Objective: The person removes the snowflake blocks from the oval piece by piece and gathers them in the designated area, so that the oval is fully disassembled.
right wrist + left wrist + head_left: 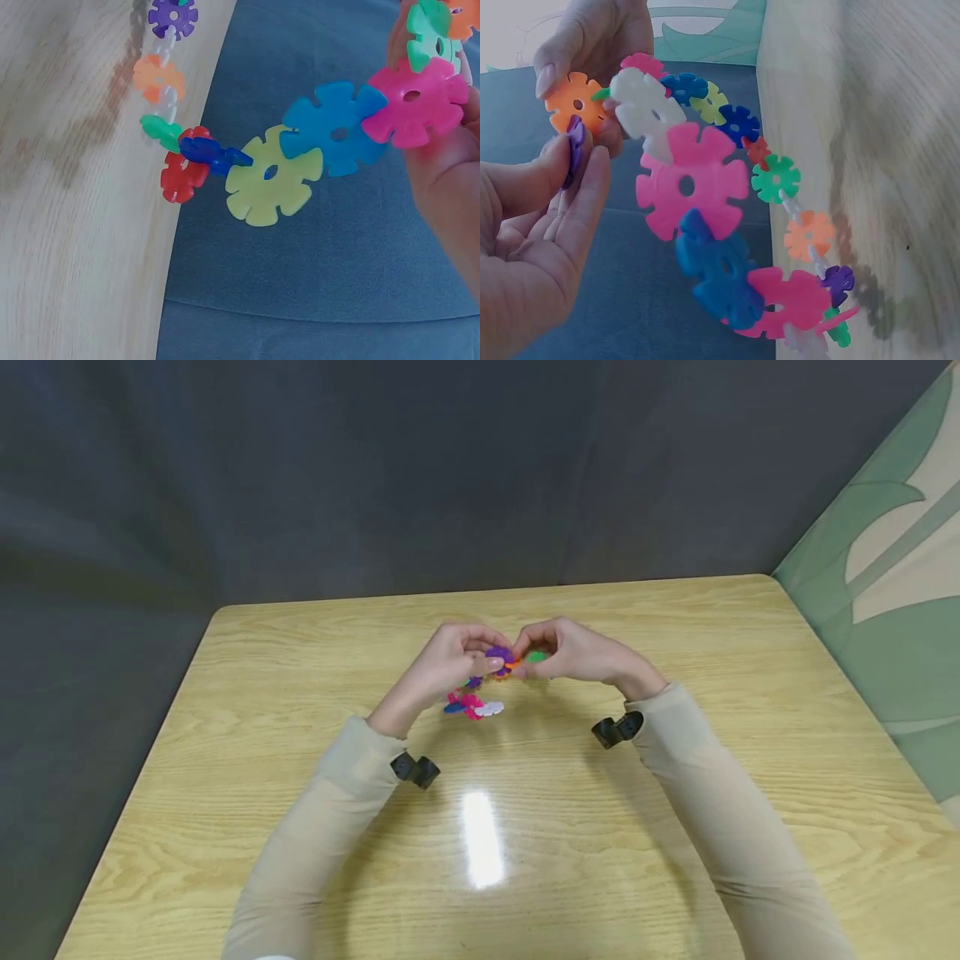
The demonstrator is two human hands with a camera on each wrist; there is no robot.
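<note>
My left hand [447,662] pinches a purple notched snowflake disc [575,154] between thumb and fingers. It meets an orange disc [577,103] edge to edge. My right hand [576,649] grips that orange disc's end of a chain, with a green disc [435,37] beside its fingers. The chain of interlocked plastic discs loops down below the hands; a pink disc [416,101], a light blue disc [337,127] and a pale yellow disc [274,176] follow from the right hand. Near the left wrist camera hangs another pink disc [697,184]. Fingers hide part of the joint.
The hands are over the far half of a wooden table [525,860]. A dark cloth partition [480,477] stands behind its back edge, and a green and cream patterned surface [900,577] lies along the right side. Each wrist wears a small black camera [415,770].
</note>
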